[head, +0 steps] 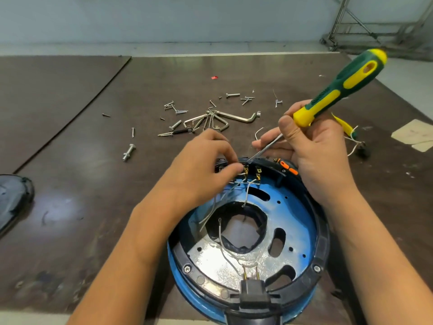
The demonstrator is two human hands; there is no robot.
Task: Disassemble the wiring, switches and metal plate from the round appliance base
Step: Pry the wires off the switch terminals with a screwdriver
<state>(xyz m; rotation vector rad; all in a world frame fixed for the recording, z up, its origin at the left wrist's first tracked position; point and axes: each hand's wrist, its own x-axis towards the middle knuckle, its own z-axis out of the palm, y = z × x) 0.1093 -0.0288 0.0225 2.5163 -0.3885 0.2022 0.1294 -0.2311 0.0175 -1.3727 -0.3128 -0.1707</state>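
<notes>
Two hands at the round base's (324, 240) far rim: your left hand (203, 160) pinches white wires (247, 193) by the switch terminals (251, 172), right hand (311, 146) grips the screwdriver (337, 90); lever gently, don't tear wire.

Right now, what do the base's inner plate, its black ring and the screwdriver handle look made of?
Plate: likely metal, glossy; it throws speckled glare.
Ring: probably moulded plastic, black, semi-matte, with soft highlights.
Screwdriver handle: green and yellow plastic, perhaps rubbery at the ribbed grip.
</notes>
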